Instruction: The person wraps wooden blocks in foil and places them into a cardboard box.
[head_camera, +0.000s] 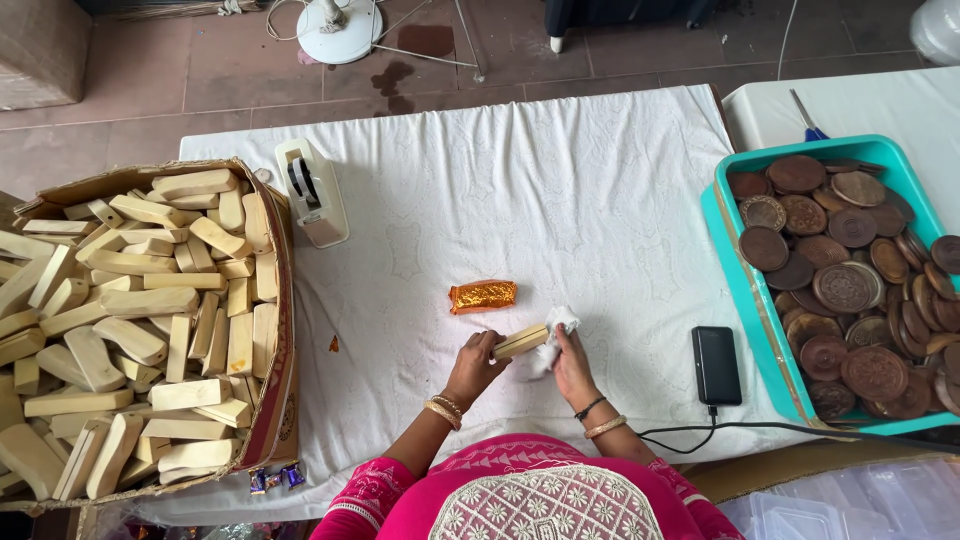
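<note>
My left hand grips one end of a pale wooden block held just above the white tablecloth. Pressed against the block's other end is a crumpled white cloth, held in my right hand. A shiny orange foil-wrapped piece lies on the cloth just beyond my hands.
A cardboard box full of several similar wooden blocks stands at the left. A white tape dispenser sits beside it. At the right, a teal tray holds several brown carved discs. A black phone with a cable lies near the tray.
</note>
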